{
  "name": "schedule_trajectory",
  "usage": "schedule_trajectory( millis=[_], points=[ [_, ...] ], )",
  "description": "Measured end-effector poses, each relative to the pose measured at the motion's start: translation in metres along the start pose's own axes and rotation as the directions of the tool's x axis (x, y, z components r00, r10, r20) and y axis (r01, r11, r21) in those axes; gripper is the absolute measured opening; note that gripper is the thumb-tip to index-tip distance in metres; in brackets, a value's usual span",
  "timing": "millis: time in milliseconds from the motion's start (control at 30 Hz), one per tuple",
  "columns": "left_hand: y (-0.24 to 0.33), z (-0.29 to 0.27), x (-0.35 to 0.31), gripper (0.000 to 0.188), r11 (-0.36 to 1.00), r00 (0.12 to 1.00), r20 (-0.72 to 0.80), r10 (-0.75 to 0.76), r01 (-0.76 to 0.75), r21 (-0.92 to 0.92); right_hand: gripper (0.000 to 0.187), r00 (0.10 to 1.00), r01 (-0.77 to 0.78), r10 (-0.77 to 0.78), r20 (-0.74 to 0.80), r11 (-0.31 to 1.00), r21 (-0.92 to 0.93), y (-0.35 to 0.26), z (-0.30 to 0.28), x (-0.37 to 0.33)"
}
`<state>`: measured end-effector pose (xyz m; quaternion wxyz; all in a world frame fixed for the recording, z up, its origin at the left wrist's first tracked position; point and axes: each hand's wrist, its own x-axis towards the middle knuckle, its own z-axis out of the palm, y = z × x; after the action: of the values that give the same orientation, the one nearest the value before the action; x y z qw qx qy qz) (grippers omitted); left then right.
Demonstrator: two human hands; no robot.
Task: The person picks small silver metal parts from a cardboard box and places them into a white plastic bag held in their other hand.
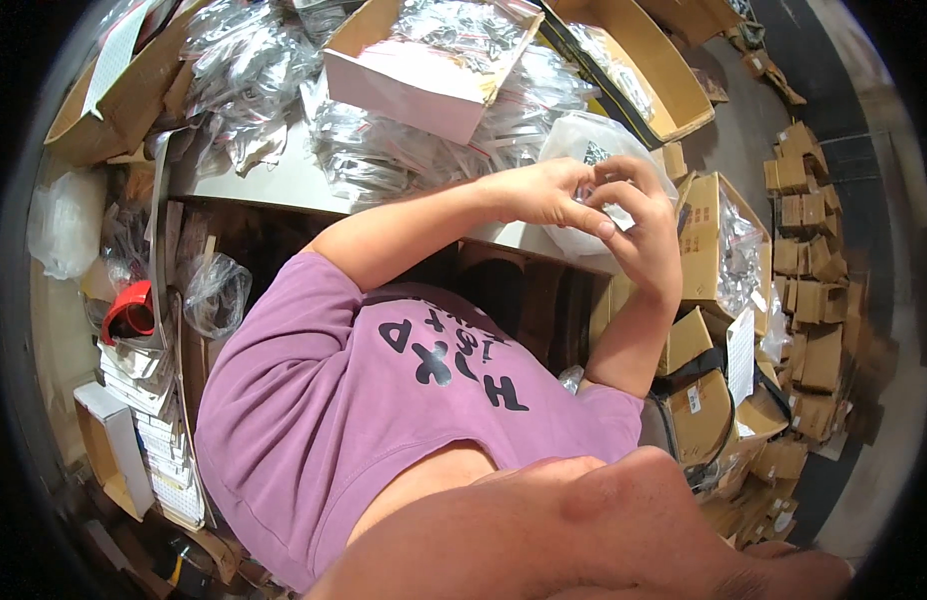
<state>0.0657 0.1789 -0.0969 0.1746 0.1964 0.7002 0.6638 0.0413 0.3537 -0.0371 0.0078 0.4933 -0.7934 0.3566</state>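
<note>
My left hand [546, 190] and my right hand [644, 215] meet over a translucent white plastic tub or bag [569, 138] at the table's near edge. Small dark metal-looking pieces [597, 153] show inside it. Both hands are closed, fingers curled and tips pinched close together. A small pale, shiny bit shows between them, too hidden to name. Left of my hands, a heap of clear zip bags [369, 145] lies on the white tabletop [314, 190]. Just behind, a white-sided cardboard box [414, 100] full of such bags rests on the heap.
A black-and-yellow box [674, 100] stands at the back right. An open carton [699, 235] with filled clear bags is beside my right forearm. More cartons [809, 250] are stacked on the floor. At the left are a red tape roll [132, 312] and stacked papers [164, 440].
</note>
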Motion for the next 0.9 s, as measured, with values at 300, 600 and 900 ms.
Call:
schedule_trajectory(
  millis=[300, 600, 900],
  points=[
    [-0.002, 0.012, -0.028, 0.011, 0.761, 0.723, -0.325, 0.610, -0.421, 0.494, 0.011, 0.969, -0.134, 0.143, -0.201, 0.989, 0.057, -0.009, 0.014, -0.015],
    [0.002, 0.023, -0.046, 0.011, 0.684, 0.675, -0.352, 0.648, -0.314, 0.658, 0.010, 0.975, -0.101, 0.093, -0.204, 0.994, -0.032, -0.020, 0.031, -0.020],
    [0.076, -0.042, -0.054, 0.009, 0.452, 0.561, -0.289, 0.776, -0.173, 0.875, 0.011, 0.869, -0.126, 0.261, -0.421, 0.938, 0.322, -0.001, 0.037, -0.038]
  ],
)
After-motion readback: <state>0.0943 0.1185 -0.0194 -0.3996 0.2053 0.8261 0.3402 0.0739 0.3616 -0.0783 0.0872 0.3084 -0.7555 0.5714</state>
